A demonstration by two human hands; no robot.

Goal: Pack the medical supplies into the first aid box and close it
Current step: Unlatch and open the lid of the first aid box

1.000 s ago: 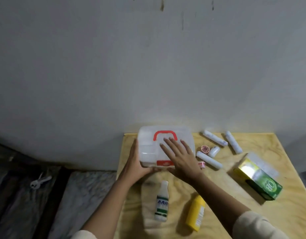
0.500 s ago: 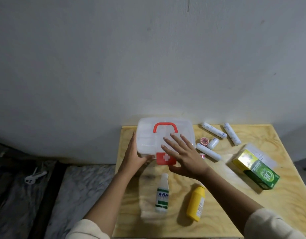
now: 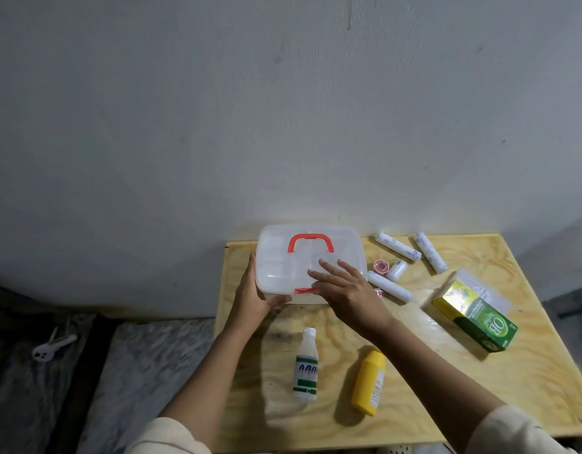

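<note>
**Packing not yet begun: supplies lie loose around a shut first aid box**

A person stands over a small wooden table [image 3: 528, 371], both hands on the clear plastic first aid box [image 3: 311, 262], which sits at the table's 11 o'clock corner against the wall. The left hand [image 3: 253, 298] cups the box's near left corner, fingers wrapped against its side. The right hand [image 3: 347, 291] lies flat and spread on the lid, holding nothing, near the red latch [image 3: 304, 290] at the front edge. The red handle [image 3: 311, 244] lies folded on top, and the lid looks down; whether the latch is fastened cannot be told from here.

Every supply in view is outside the box. A white bottle [image 3: 306, 368] and a yellow bottle [image 3: 370, 383] lie on their sides at 6 o'clock from the box. Several white rolls [image 3: 397, 246] and a small tape roll [image 3: 381, 266] are scattered at its 3 o'clock, and a green carton [image 3: 476, 317] rests further out at 4 o'clock.

By the look of it, the whole job remains: open the lid, load each item, then close it.
</note>
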